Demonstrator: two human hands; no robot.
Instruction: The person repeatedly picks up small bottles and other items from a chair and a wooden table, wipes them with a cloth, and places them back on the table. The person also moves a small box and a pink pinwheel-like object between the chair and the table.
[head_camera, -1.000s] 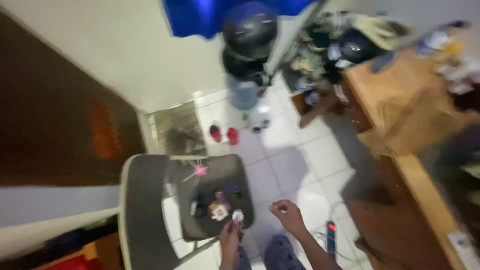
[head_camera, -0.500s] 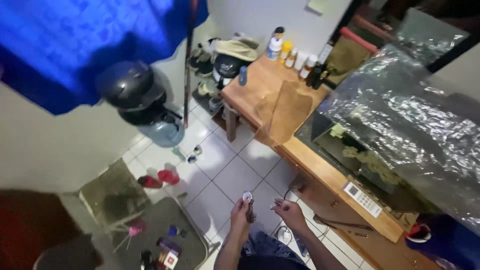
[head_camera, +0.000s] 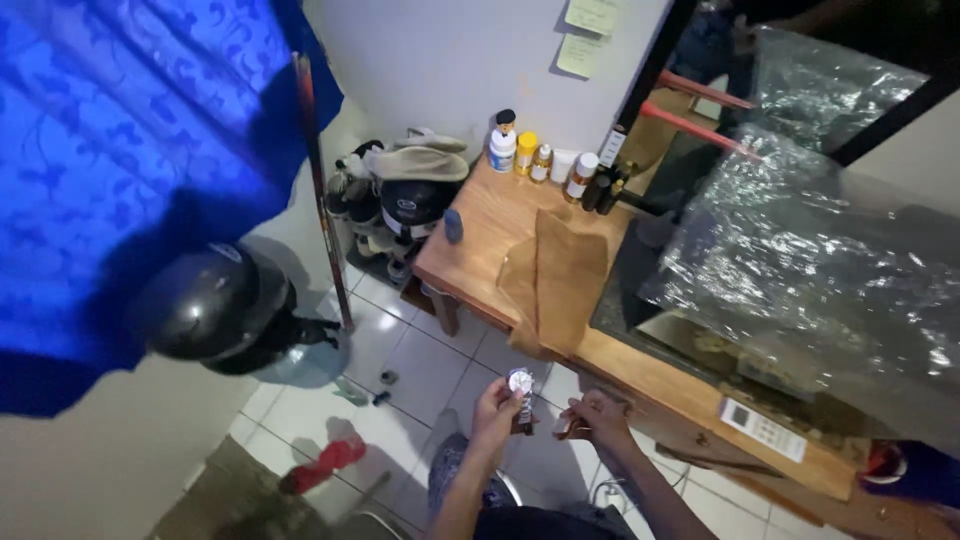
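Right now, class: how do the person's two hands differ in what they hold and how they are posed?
The left hand is raised, pinching a small item with a silvery white top; the right hand sits lower and curled, and whether it holds anything cannot be told. The left hand is upright; the right hand lies knuckles up. Both are bare, close together above the tiled floor.

You stood over a white tiled floor with dark grout, bounded by a pale plaster wall carrying two paper notes, the light dim and bluish. To your left hung a blue patterned curtain, with a dark helmet below it. Ahead of you ran a wooden table bearing bottles, brown paper and a glass tank under crinkled plastic.
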